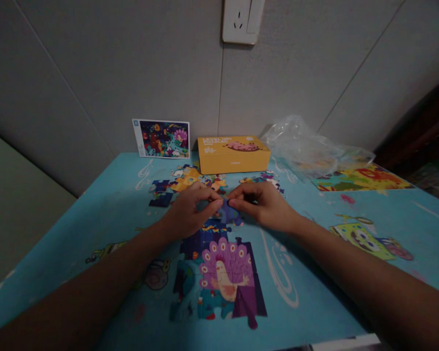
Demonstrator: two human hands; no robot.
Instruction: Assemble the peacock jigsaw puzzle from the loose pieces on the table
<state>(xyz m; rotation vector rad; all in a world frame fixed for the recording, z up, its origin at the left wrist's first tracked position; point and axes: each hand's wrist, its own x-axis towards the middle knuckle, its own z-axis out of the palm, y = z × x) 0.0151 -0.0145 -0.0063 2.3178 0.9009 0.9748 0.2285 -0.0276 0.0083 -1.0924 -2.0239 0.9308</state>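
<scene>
1. Head view: a dark blue-purple puzzle piece (229,213) is between both hands, just beyond the far edge of the partly joined puzzle (225,273); whether it touches that edge cannot be told.
2. Right hand (267,204): thumb and index finger closed in a pinch on the piece's upper edge, remaining fingers curled.
3. Left hand (193,210): thumb and index finger drawn nearly together at the piece's left side, apparently gripping it (the exact contact is too small to confirm).
4. Pose: forearms converge from the near corners; wrists low, fingertips meeting almost centrally over the table (131,287).
5. Judged good practice: keep the piece level, check its tabs against their sockets, and press straight down once aligned. Forcing could bend a tab or shift joined pieces.
6. Reference: the picture card (164,140) stands beyond the left hand, beside the yellow box (235,162), and should help confirm orientation.
</scene>
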